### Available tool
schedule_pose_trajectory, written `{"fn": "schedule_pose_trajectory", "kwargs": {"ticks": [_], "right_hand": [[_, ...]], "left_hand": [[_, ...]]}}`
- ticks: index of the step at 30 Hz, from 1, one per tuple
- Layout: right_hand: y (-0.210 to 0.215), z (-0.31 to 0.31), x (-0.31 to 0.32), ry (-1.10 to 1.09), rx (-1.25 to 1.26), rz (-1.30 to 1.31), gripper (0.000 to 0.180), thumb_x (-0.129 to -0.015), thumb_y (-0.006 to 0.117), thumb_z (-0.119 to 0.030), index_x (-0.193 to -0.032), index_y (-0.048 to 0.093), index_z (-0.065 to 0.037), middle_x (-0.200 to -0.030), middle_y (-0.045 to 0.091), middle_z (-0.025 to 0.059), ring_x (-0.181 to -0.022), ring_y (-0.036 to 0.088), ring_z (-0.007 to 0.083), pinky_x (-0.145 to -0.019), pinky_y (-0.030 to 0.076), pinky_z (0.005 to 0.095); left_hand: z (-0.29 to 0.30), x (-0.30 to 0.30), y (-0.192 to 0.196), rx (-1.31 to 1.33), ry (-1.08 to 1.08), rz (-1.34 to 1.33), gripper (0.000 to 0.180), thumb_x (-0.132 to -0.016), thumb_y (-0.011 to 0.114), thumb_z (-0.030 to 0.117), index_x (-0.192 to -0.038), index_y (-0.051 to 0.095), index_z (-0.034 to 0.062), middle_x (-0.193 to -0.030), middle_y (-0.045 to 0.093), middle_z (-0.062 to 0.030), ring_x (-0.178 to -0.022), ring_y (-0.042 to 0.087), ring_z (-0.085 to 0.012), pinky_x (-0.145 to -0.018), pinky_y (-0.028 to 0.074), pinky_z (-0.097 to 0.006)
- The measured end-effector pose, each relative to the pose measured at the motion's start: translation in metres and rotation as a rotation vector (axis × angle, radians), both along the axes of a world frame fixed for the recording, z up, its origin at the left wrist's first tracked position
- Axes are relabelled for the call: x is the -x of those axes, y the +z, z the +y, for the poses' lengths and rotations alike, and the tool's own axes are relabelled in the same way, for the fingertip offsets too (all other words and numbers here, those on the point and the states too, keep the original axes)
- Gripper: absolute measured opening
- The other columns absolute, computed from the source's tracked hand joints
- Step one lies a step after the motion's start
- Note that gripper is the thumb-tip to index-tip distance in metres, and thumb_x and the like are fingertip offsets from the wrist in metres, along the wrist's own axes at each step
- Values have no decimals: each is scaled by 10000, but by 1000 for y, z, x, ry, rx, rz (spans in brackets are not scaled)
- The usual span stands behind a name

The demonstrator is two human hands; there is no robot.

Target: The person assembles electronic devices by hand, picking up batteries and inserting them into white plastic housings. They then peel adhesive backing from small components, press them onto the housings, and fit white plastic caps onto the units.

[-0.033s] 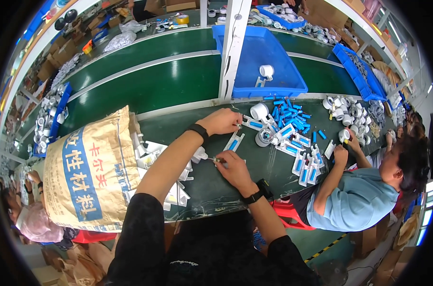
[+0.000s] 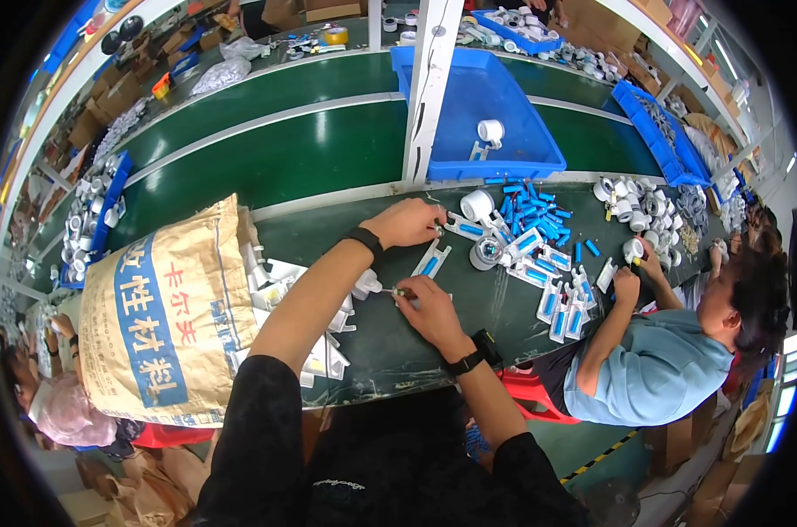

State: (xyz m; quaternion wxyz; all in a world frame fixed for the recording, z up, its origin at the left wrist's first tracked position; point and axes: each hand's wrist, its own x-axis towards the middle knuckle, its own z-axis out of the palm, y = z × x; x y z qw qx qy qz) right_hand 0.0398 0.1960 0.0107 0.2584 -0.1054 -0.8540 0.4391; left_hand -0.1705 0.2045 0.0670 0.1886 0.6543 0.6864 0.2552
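My left hand point(image 2: 407, 222) reaches to the far side of the table, thumb and fingertips closed on something too small to make out. Right beside those fingertips lies a white plastic holder point(image 2: 465, 228) with a blue cylindrical cell. Nearer to me, my right hand point(image 2: 429, 309) pinches a tiny piece I cannot name. Its fingertips meet the thin tip of a whitish translucent part point(image 2: 367, 283), partly behind my left forearm. Between the hands lies another white holder point(image 2: 432, 261) with a blue cell. To the right are a pile of blue cells point(image 2: 539, 213) and several filled holders point(image 2: 567, 307).
A large paper sack point(image 2: 165, 321) lies at left, white plastic parts point(image 2: 328, 360) spilling from it. A white post point(image 2: 428, 97) rises ahead, beside a blue tray point(image 2: 495, 167). At right, a co-worker in a blue shirt point(image 2: 662, 369) handles a white round part near a heap of others.
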Motion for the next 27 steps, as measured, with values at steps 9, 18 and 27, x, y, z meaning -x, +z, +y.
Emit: {"fn": "schedule_pose_trajectory", "kwargs": {"ticks": [9,18,27], "right_hand": [[-10,-28,151,64,405,127,191,-968,684,-75,-1119,608,13,-922,640,120,-803,719,212,-700,573,308],[-38,-15,337,-105,301,198,121,-962,605,-69,-1065,581,-11,-935,685,212,-830,725,351,-725,559,438],[42,15,208,78,-115,209,402,-857,693,-86,-1245,615,-16,-1334,581,218,-1217,566,422,-1034,465,500]], "left_hand": [[-50,112,17,-81,468,-229,313,-866,760,168,-1134,722,11,-848,777,-131,-755,761,-181,-711,577,-318],[-84,263,-28,-236,959,-99,319,-839,733,208,-1128,750,74,-862,782,-111,-801,767,-217,-762,592,-343],[-128,313,-35,71,970,446,567,-847,751,287,-1304,622,-22,-1241,657,-292,-1113,657,-433,-980,525,-469]]}}
